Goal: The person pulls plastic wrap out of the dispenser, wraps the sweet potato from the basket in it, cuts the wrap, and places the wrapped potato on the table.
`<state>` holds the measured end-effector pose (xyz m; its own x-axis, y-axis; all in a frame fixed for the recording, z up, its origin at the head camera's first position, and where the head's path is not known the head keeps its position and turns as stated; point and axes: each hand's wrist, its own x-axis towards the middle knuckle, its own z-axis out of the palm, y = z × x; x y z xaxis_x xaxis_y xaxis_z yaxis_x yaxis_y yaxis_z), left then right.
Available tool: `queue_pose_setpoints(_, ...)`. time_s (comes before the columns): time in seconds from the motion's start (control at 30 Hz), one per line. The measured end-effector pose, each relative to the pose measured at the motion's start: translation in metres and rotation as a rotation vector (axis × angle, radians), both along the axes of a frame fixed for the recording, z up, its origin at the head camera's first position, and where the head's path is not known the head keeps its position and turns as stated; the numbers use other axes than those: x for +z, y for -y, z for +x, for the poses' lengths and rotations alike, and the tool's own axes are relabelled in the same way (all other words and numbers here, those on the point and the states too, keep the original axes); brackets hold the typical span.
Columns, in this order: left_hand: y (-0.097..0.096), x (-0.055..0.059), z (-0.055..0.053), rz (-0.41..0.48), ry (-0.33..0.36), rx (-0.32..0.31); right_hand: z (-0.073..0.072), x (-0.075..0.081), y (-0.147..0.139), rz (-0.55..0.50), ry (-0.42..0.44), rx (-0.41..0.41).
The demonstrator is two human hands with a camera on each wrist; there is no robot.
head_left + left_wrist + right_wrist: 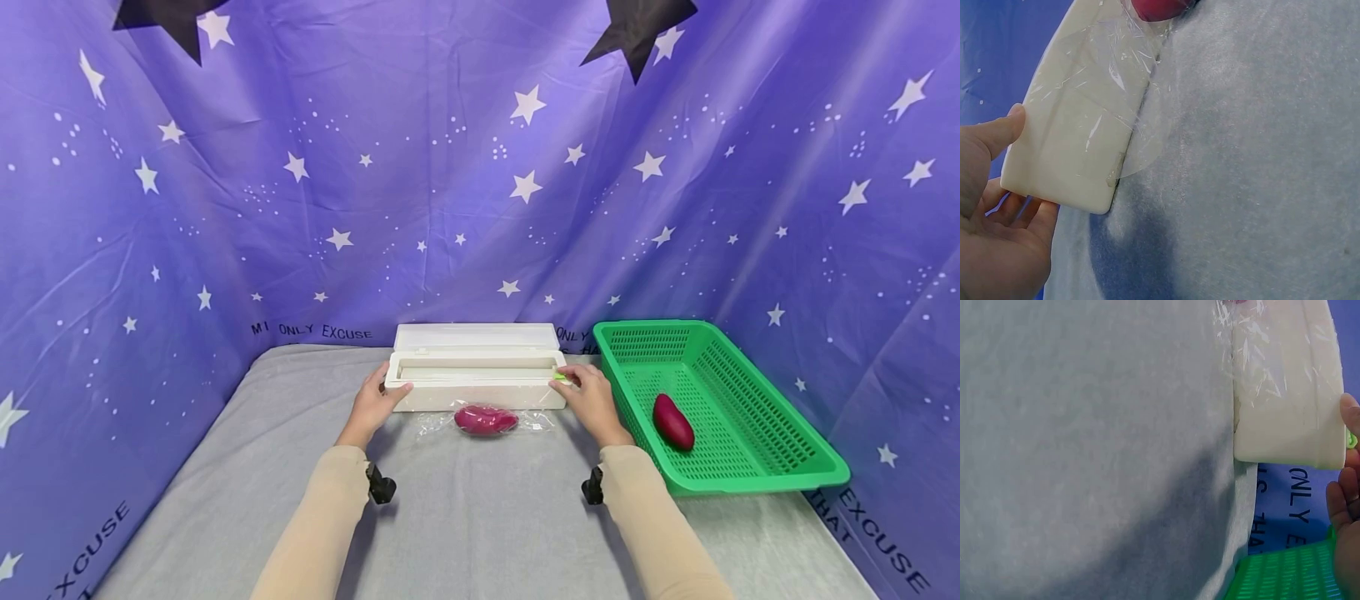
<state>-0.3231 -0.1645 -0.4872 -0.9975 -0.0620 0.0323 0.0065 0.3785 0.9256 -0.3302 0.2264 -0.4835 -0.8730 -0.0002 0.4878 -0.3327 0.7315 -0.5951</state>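
A white cling film dispenser box [480,393] stands at the back of the table with its lid [477,337] raised. My left hand [372,403] grips the box's left end, thumb over the front edge and fingers against the end. At the right end, my right hand [594,403] pinches the small green slider [559,376] between thumb and forefinger; the other fingers are partly hidden. Just before the box lies a purple-red sweet potato [486,420] in clear film [537,422]. In the left wrist view, loose film [1107,81] spreads across the box front.
To the right, a green plastic basket [757,484] holds another purple-red sweet potato [673,422]. Grey cloth [480,525] covers the table. A purple starry curtain [450,183] closes in the back and both sides.
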Motion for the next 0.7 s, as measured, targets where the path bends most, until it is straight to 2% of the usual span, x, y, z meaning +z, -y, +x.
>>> queue_pose_setpoints(0.1,-0.0001,-0.0006,-0.0001,-0.004,-0.002,0.0,0.0004,-0.0011,-0.0015,0.027,-0.023,0.013)
queue_pose_setpoints(0.43,-0.0007,0.0017,0.0017,-0.01,0.006,-0.006,-0.0021,-0.004,-0.0036,0.097,-0.184,0.065)
queue_pose_setpoints(0.7,0.0014,0.0023,0.001,0.008,0.005,-0.017,-0.0077,-0.0009,-0.0062,0.113,-0.227,0.169)
